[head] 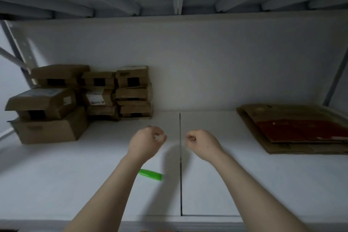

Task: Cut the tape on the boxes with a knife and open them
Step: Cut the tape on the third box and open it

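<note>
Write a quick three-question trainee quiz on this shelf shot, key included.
1. True or false: the left hand grips the green plastic knife.
2. Where does the stack of brown cardboard boxes stand on the white shelf? A) back left B) back right C) front centre
3. Fill in: the flattened brown cardboard sheets lie on the shelf's ____ side.
Key: 1 false, the knife lies on the shelf; the left hand and right hand are curled and hold nothing. 2 A. 3 right.
</note>
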